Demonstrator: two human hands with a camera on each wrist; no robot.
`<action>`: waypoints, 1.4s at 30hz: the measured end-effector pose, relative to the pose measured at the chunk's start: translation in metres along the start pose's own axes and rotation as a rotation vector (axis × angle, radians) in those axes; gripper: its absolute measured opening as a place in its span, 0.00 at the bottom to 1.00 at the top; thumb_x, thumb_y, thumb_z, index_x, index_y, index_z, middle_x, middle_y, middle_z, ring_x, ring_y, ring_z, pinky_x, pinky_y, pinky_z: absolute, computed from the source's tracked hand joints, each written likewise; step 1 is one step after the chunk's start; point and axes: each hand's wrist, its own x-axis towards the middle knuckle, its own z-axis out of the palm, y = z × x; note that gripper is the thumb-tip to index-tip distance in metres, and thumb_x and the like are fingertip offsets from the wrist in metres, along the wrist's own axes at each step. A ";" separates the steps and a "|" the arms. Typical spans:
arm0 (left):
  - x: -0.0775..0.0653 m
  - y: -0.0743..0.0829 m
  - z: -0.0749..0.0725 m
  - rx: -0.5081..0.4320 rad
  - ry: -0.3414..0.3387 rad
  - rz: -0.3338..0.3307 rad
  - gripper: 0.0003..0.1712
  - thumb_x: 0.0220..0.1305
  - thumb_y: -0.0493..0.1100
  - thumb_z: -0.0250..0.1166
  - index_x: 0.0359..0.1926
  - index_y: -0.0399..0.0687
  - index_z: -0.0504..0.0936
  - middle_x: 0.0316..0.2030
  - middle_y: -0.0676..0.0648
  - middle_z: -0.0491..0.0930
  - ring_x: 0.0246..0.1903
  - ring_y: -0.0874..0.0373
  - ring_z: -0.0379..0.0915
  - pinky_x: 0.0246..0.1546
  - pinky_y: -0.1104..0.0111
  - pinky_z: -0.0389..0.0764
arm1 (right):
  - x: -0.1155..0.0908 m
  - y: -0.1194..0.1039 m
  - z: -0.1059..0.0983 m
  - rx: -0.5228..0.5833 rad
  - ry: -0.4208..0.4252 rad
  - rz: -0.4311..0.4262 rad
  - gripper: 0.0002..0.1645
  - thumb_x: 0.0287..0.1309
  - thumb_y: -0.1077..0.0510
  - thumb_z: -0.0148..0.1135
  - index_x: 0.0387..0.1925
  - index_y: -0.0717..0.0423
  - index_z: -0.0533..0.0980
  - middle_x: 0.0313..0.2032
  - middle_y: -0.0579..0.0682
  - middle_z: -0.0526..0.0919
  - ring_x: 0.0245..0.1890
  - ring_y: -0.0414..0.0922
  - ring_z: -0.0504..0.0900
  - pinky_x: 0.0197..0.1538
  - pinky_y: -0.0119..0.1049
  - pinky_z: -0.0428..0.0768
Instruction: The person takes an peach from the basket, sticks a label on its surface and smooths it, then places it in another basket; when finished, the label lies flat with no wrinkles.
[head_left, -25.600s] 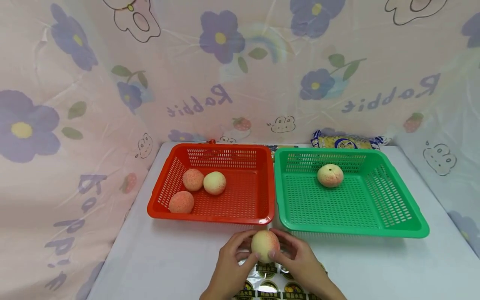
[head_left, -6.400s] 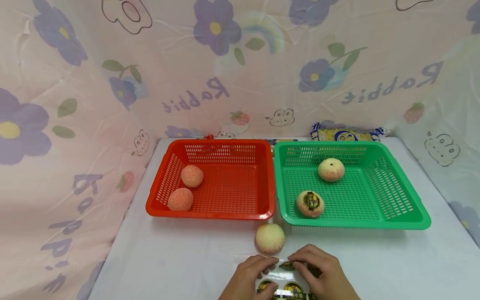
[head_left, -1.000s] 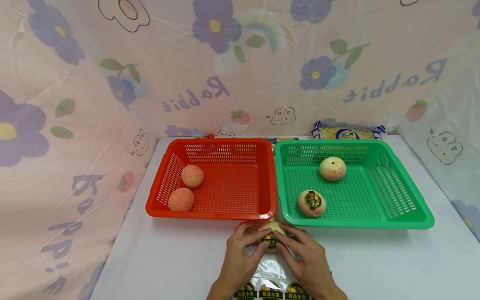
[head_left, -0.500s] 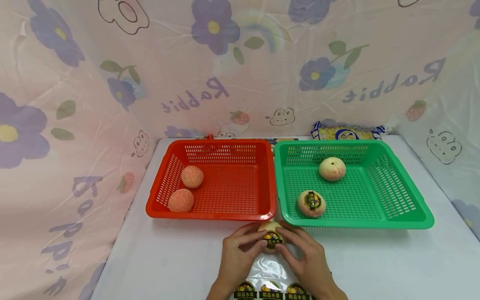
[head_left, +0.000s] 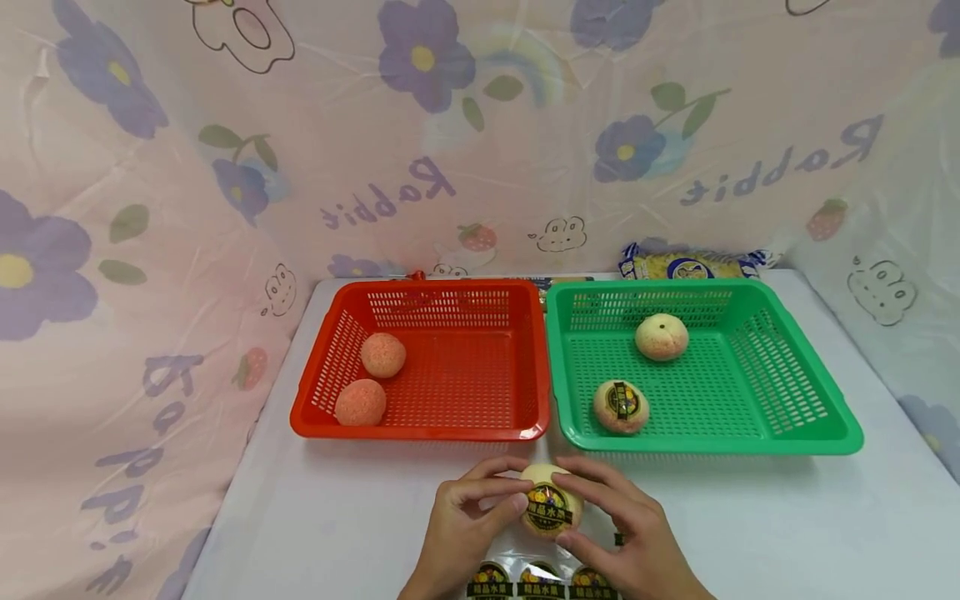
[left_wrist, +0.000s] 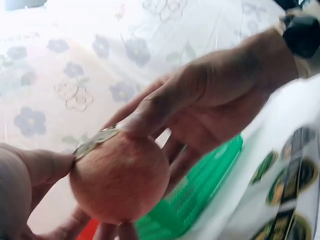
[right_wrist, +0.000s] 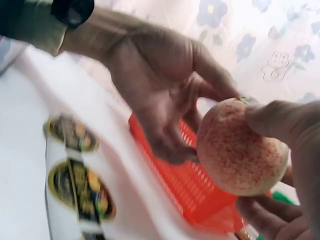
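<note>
A pale, pink-flushed peach (head_left: 534, 475) is held between both hands in front of the baskets. On its near side is a round black-and-gold sticker (head_left: 549, 512). My left hand (head_left: 467, 518) grips the peach from the left, its thumb by the sticker's edge. From the other side my right hand (head_left: 628, 521) grips it with thumb and fingers. The left wrist view shows the peach (left_wrist: 125, 180) off the table, the sticker seen edge-on near the thumbs. A speckled red side of the peach (right_wrist: 240, 150) faces the right wrist camera. Below the hands lies a sticker sheet (head_left: 542, 586).
The red basket (head_left: 420, 432), at left, holds two pink peaches (head_left: 362, 403). Beside it the green basket (head_left: 712, 444) contains a stickered peach (head_left: 621, 407) and a plain-looking peach (head_left: 662, 337). A blue-and-yellow packet (head_left: 690, 267) lies behind, against the patterned curtain (head_left: 525, 150).
The peach has come up and nearer over the last half second, showing more of its sticker. Since the oldest frame, a pale peach has left the red basket and a stickered one sits in the green basket.
</note>
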 end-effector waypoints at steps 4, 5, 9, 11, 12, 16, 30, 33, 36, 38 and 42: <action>-0.001 0.009 0.005 -0.057 -0.015 -0.017 0.13 0.65 0.29 0.64 0.50 0.30 0.85 0.58 0.33 0.76 0.57 0.44 0.77 0.51 0.60 0.85 | 0.007 -0.006 -0.006 0.157 -0.042 -0.040 0.37 0.45 0.72 0.75 0.60 0.70 0.74 0.63 0.63 0.75 0.63 0.47 0.76 0.58 0.25 0.78; 0.000 0.010 0.005 -0.068 -0.021 -0.009 0.14 0.66 0.28 0.63 0.52 0.30 0.84 0.58 0.32 0.77 0.56 0.46 0.77 0.50 0.59 0.85 | 0.008 -0.004 -0.010 0.187 -0.049 -0.032 0.37 0.45 0.73 0.75 0.60 0.71 0.74 0.63 0.64 0.75 0.64 0.47 0.76 0.59 0.26 0.79; 0.002 0.016 0.002 -0.088 -0.036 0.084 0.17 0.68 0.26 0.58 0.57 0.28 0.79 0.55 0.31 0.78 0.50 0.48 0.81 0.45 0.54 0.86 | 0.020 0.005 -0.036 0.229 -0.033 0.064 0.38 0.45 0.79 0.71 0.62 0.72 0.72 0.63 0.66 0.74 0.67 0.47 0.74 0.62 0.30 0.77; 0.002 0.019 -0.004 -0.074 -0.027 0.123 0.17 0.69 0.25 0.56 0.57 0.28 0.78 0.52 0.32 0.80 0.48 0.47 0.82 0.43 0.53 0.86 | 0.031 0.007 -0.050 0.173 -0.009 0.161 0.39 0.48 0.77 0.70 0.64 0.66 0.72 0.64 0.61 0.75 0.67 0.45 0.73 0.62 0.28 0.76; 0.001 0.020 -0.008 -0.060 -0.020 0.134 0.17 0.69 0.25 0.56 0.57 0.28 0.78 0.51 0.33 0.81 0.48 0.45 0.82 0.44 0.53 0.86 | 0.037 0.009 -0.057 0.123 -0.002 0.208 0.38 0.50 0.76 0.71 0.65 0.62 0.73 0.64 0.58 0.76 0.66 0.44 0.74 0.61 0.27 0.77; 0.000 0.027 -0.031 -0.012 -0.003 0.187 0.17 0.69 0.24 0.53 0.57 0.27 0.77 0.49 0.33 0.83 0.47 0.45 0.83 0.46 0.53 0.86 | 0.056 0.020 -0.076 -0.118 -0.049 0.347 0.35 0.56 0.62 0.74 0.65 0.44 0.74 0.62 0.43 0.77 0.62 0.37 0.76 0.57 0.22 0.78; 0.024 0.104 -0.182 0.128 0.558 0.440 0.17 0.70 0.29 0.58 0.53 0.15 0.75 0.45 0.31 0.83 0.45 0.44 0.83 0.48 0.60 0.85 | 0.102 0.011 -0.078 -0.447 -0.215 0.135 0.28 0.60 0.49 0.71 0.61 0.32 0.75 0.59 0.35 0.80 0.60 0.38 0.79 0.56 0.38 0.82; 0.038 0.106 -0.213 0.212 0.698 0.365 0.19 0.69 0.37 0.63 0.54 0.24 0.79 0.47 0.35 0.84 0.45 0.46 0.82 0.48 0.64 0.84 | 0.131 0.000 -0.070 -0.390 -0.303 0.019 0.27 0.61 0.49 0.71 0.61 0.35 0.76 0.59 0.36 0.80 0.62 0.38 0.77 0.60 0.40 0.80; 0.049 0.101 -0.239 0.286 0.746 0.218 0.20 0.68 0.43 0.66 0.56 0.34 0.82 0.51 0.40 0.83 0.49 0.50 0.80 0.48 0.71 0.83 | 0.166 -0.008 -0.057 -0.306 -0.386 -0.039 0.24 0.63 0.48 0.69 0.60 0.38 0.77 0.58 0.36 0.80 0.60 0.37 0.78 0.61 0.40 0.79; 0.053 0.093 -0.251 0.270 0.694 0.101 0.22 0.70 0.46 0.65 0.60 0.40 0.80 0.55 0.44 0.79 0.52 0.53 0.77 0.49 0.74 0.82 | 0.191 -0.008 -0.045 -0.257 -0.431 -0.061 0.23 0.63 0.46 0.68 0.59 0.40 0.78 0.57 0.36 0.81 0.56 0.36 0.79 0.58 0.40 0.80; 0.055 0.073 -0.265 0.078 0.459 -0.106 0.27 0.74 0.48 0.58 0.71 0.50 0.70 0.64 0.48 0.70 0.57 0.55 0.74 0.53 0.68 0.82 | 0.238 0.001 -0.011 -0.191 -0.522 -0.057 0.23 0.63 0.45 0.67 0.58 0.42 0.79 0.53 0.36 0.83 0.51 0.33 0.80 0.56 0.39 0.81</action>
